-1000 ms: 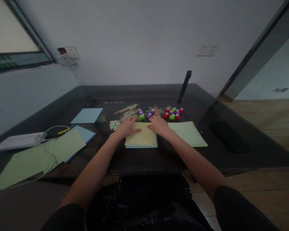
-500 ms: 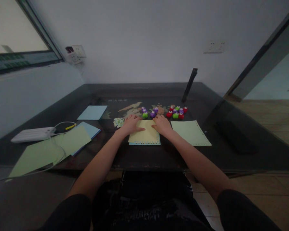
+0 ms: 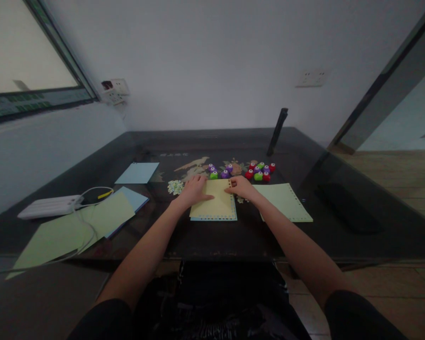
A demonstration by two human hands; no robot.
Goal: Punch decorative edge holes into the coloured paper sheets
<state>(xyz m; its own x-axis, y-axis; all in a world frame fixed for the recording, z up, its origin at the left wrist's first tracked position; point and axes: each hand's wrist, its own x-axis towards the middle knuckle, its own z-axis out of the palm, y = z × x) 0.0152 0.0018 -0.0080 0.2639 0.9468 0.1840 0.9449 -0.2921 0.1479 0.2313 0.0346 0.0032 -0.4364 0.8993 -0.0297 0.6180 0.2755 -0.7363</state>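
A yellow sheet of paper (image 3: 216, 200) with a row of punched holes lies on top of a blue sheet (image 3: 217, 219), whose edge shows at the bottom and right. My left hand (image 3: 194, 191) rests over the left side of the yellow sheet, thumb stretched across it and fingers apart. At the sheet's upper right edge, my right hand (image 3: 243, 187) has thumb and fingers closed on the paper. Beyond the paper lie small purple toys (image 3: 225, 174) and a green one (image 3: 214, 175) with eye-like spots. How many sheets are stacked is hidden.
A pale green punched sheet (image 3: 283, 202) lies to the right, beside a dark flat object (image 3: 347, 208). Red, green and purple toys (image 3: 258, 172) are grouped behind. Left are a blue sheet (image 3: 137, 173), green sheets (image 3: 67, 233), a white power bank (image 3: 49, 207) with cable, and small flowers (image 3: 175, 187).
My right hand has shifted slightly right to the sheet's edge, uncovering punched holes at its upper right corner. My left hand stays on the sheet. The view has tilted up a little.
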